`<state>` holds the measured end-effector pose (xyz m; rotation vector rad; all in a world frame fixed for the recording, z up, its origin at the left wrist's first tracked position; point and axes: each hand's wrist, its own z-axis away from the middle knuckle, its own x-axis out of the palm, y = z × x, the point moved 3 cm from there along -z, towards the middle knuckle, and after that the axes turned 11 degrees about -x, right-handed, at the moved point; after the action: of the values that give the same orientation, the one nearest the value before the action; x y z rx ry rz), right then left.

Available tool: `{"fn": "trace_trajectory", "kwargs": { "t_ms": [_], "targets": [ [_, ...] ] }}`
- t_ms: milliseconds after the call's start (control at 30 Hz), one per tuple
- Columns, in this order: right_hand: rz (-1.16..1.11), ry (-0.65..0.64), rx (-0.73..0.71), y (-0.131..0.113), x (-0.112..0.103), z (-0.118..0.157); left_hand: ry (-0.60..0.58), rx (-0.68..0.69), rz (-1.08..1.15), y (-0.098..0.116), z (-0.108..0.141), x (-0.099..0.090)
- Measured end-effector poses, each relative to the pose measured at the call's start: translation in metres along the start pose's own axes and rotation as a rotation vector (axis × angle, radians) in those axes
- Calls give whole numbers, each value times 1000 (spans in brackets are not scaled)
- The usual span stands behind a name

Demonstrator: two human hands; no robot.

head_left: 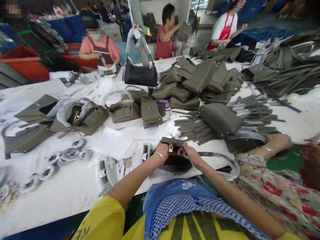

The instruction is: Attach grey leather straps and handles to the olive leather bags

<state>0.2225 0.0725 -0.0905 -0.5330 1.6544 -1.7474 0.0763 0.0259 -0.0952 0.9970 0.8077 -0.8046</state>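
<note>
I note 1 open bag (176, 164) at the tabletop (62, 193) edge. Left hand (163, 150) grips it beside the clasp (171, 147); right hand (192, 154) appears to pinch a thin strip (176, 140). Risk — the strap (206, 154), looping near a co-worker's sleeve (251, 170), could snag, tugging the bag askew.

A hand could pass low over the white table (72, 195) at left, between the tape rolls (71, 154) and the near edge, as far as the grey dispenser (106, 171). Straight ahead, loose straps (191, 128) and heaped bags (200, 76) stand in the way; at right, the wrapped handle (235, 165) and a co-worker's arm (271, 149) do.
</note>
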Motion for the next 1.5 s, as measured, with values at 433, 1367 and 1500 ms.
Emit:
{"fn": "trace_trajectory", "kwargs": {
  "t_ms": [433,1367,1500],
  "targets": [
    [-63,-139,-62,-15,8,11,233,-53,1076,-83,64,-13],
    [44,-100,-120,-35,22,-9,136,172,996,-22,48,-16],
    [417,-14,-325,-48,30,-11,165,208,908,-17,45,-18]
  ]
}}
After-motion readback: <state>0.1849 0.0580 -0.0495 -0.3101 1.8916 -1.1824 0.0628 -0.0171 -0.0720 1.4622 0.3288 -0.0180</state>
